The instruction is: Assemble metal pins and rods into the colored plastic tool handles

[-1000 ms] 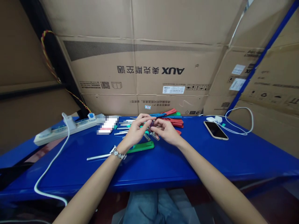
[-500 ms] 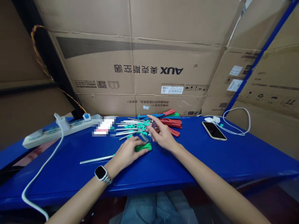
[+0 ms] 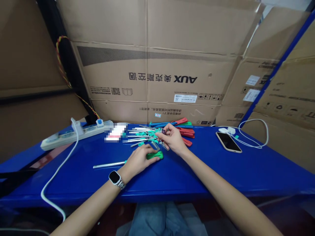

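My left hand [image 3: 139, 159] presses a green plastic handle [image 3: 158, 155] with a dark slot flat to the table, its fingers closed round it. A silver metal rod [image 3: 108, 165] comes out to the left from under that hand. A small shiny piece [image 3: 155, 145] shows by the left fingertips; I cannot make out its kind. My right hand [image 3: 173, 139] pinches a small screwdriver [image 3: 164, 131] with a dark purplish grip. Its thin shaft points down at the green handle's right end. Just behind both hands lies a pile of metal rods [image 3: 137, 132] with green parts.
Several red handles [image 3: 185, 131] lie right of the pile. A phone [image 3: 228, 142] and a white charger cable [image 3: 256, 146] are at the right. At the left stand a power strip [image 3: 86, 131] and its white cord. Cardboard [image 3: 157, 59] walls the back of the blue table [image 3: 209, 164].
The view has shifted, so everything appears a little further right. My right hand's fingers have curled in more around the screwdriver's grip, and its index finger is no longer stretched out. My left hand stays on the green handle.
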A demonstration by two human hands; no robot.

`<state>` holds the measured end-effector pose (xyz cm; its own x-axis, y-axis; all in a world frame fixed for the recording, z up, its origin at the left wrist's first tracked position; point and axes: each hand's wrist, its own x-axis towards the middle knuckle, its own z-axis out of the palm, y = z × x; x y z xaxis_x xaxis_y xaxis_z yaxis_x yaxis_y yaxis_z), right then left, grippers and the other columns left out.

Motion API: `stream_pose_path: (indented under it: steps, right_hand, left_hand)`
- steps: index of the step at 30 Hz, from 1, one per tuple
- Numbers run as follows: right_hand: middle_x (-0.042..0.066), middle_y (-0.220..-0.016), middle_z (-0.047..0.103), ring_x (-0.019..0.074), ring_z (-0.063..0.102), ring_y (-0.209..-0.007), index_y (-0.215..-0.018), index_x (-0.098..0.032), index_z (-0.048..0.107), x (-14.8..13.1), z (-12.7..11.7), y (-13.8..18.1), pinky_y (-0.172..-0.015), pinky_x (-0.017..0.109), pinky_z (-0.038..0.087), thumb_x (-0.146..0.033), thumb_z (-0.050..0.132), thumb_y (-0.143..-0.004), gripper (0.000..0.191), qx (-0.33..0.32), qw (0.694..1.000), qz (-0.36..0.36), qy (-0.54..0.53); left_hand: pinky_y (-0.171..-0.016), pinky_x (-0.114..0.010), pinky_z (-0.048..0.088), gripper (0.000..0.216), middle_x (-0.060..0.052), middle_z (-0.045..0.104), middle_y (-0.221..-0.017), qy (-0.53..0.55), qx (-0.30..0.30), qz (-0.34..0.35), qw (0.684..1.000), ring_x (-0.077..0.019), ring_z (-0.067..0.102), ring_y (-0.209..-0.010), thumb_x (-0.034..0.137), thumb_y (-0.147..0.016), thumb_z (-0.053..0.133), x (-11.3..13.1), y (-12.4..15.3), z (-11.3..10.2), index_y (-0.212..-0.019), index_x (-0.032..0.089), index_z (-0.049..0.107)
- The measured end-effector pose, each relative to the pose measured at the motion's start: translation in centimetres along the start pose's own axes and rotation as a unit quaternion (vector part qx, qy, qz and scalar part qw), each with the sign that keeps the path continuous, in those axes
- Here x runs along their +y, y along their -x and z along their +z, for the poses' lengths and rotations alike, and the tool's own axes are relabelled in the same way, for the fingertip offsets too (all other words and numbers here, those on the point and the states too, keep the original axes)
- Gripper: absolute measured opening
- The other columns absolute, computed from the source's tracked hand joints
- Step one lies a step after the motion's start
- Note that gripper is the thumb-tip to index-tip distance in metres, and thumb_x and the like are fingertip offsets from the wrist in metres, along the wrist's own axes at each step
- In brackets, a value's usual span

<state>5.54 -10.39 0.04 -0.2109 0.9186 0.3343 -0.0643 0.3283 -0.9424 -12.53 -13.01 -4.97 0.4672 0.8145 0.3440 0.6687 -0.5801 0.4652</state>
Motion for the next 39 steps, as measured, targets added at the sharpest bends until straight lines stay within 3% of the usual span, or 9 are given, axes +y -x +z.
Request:
stream_pose_path:
  steps: [4, 6, 11, 14, 19, 22, 28, 33, 39]
  right_hand:
    - [-0.003, -0.075, 0.064, 0.0049, 0.044, -0.037, -0.096, -0.022, 0.052, -0.4, -0.3, 0.6, -0.034, 0.02, 0.033, -0.058, 0.067, -0.078, 0.044, -0.069, 0.998, -0.005, 0.007]
    - [-0.002, -0.079, 0.064, 0.0061, 0.048, -0.041, -0.094, -0.021, 0.054, -0.6, -0.7, 0.8, -0.035, 0.021, 0.036, -0.059, 0.067, -0.078, 0.044, -0.097, 0.995, -0.003, 0.009]
    - [-0.01, -0.051, 0.05, 0.0096, 0.048, -0.036, -0.074, -0.024, 0.039, 0.0, -0.8, 0.5, -0.033, 0.02, 0.032, -0.046, 0.082, -0.067, 0.049, -0.032, 0.999, -0.022, 0.01]
    - [-0.012, -0.048, 0.044, 0.0098, 0.045, -0.034, -0.074, -0.025, 0.036, 0.7, -0.3, 0.1, -0.031, 0.02, 0.029, -0.044, 0.083, -0.067, 0.051, -0.006, 0.999, -0.03, 0.013]
    - [-0.008, -0.058, 0.053, 0.0101, 0.05, -0.039, -0.103, -0.023, 0.056, 0.5, -0.4, 0.9, -0.037, 0.023, 0.04, -0.051, 0.069, -0.081, 0.038, -0.066, 0.996, -0.024, 0.052]
    - [-0.006, -0.052, 0.055, 0.0115, 0.053, -0.042, -0.102, -0.019, 0.062, 0.4, -0.8, 1.4, -0.044, 0.025, 0.047, -0.053, 0.063, -0.085, 0.038, -0.109, 0.992, -0.007, 0.059]
    - [-0.003, -0.054, 0.061, 0.0152, 0.06, -0.046, -0.083, -0.021, 0.06, 0.3, -1.2, 0.7, -0.046, 0.028, 0.052, -0.051, 0.077, -0.073, 0.036, -0.028, 0.999, -0.019, 0.028]
    - [-0.001, -0.067, 0.066, 0.0129, 0.06, -0.044, -0.082, -0.02, 0.059, -0.5, -3.0, 0.5, -0.04, 0.025, 0.05, -0.052, 0.078, -0.07, 0.039, 0.025, 0.999, -0.037, 0.014]
    - [-0.004, -0.051, 0.06, 0.0148, 0.058, -0.038, -0.078, -0.02, 0.054, 0.9, -5.1, 1.6, -0.034, 0.025, 0.047, -0.057, 0.077, -0.069, 0.045, 0.064, 0.996, 0.015, 0.067]
  left_hand:
    - [-0.082, -0.034, 0.051, 0.035, -0.006, 0.071, -0.106, 0.005, 0.004, 0.011, 1.0, -0.0247, 0.067, -0.093, 0.053, -0.09, 0.061, 0.0, 0.0, -0.1, -0.111, 0.028, 0.075]
    - [-0.082, -0.033, 0.051, 0.034, -0.006, 0.071, -0.106, 0.003, 0.005, 0.011, 1.0, -0.0246, 0.067, -0.094, 0.052, -0.09, 0.061, 0.1, 0.0, -0.1, -0.109, 0.028, 0.075]
    - [-0.082, -0.034, 0.051, 0.034, -0.005, 0.071, -0.105, -0.002, 0.005, 0.006, 1.0, -0.0245, 0.067, -0.092, 0.053, -0.09, 0.061, 0.2, 0.1, -0.1, -0.11, 0.029, 0.075]
    - [-0.082, -0.034, 0.051, 0.034, -0.005, 0.071, -0.104, -0.003, 0.004, 0.005, 1.0, -0.0246, 0.066, -0.092, 0.052, -0.09, 0.061, 0.3, 0.1, -0.1, -0.109, 0.029, 0.075]
    - [-0.081, -0.033, 0.051, 0.033, -0.006, 0.07, -0.102, -0.008, 0.004, 0.01, 1.0, -0.0246, 0.067, -0.091, 0.051, -0.09, 0.061, 0.4, 0.0, -0.2, -0.107, 0.027, 0.076]
    - [-0.081, -0.034, 0.051, 0.034, -0.006, 0.07, -0.102, -0.008, 0.002, 0.017, 1.0, -0.0243, 0.066, -0.091, 0.053, -0.09, 0.06, 0.4, 0.0, -0.3, -0.107, 0.028, 0.076]
    - [-0.078, -0.033, 0.05, 0.037, -0.006, 0.068, -0.102, -0.013, -0.004, 0.007, 1.0, -0.0238, 0.065, -0.091, 0.055, -0.091, 0.058, 0.2, 0.1, -0.3, -0.11, 0.029, 0.075]
    - [-0.077, -0.033, 0.05, 0.04, -0.006, 0.068, -0.101, -0.013, 0.0, 0.021, 1.0, -0.0231, 0.064, -0.09, 0.056, -0.091, 0.056, 0.3, 0.1, -0.4, -0.111, 0.026, 0.074]
    - [-0.085, -0.036, 0.048, 0.036, -0.006, 0.068, -0.108, -0.033, -0.011, 0.065, 0.997, -0.0243, 0.062, -0.099, 0.05, -0.095, 0.054, 0.6, 0.0, -0.5, -0.116, 0.025, 0.069]
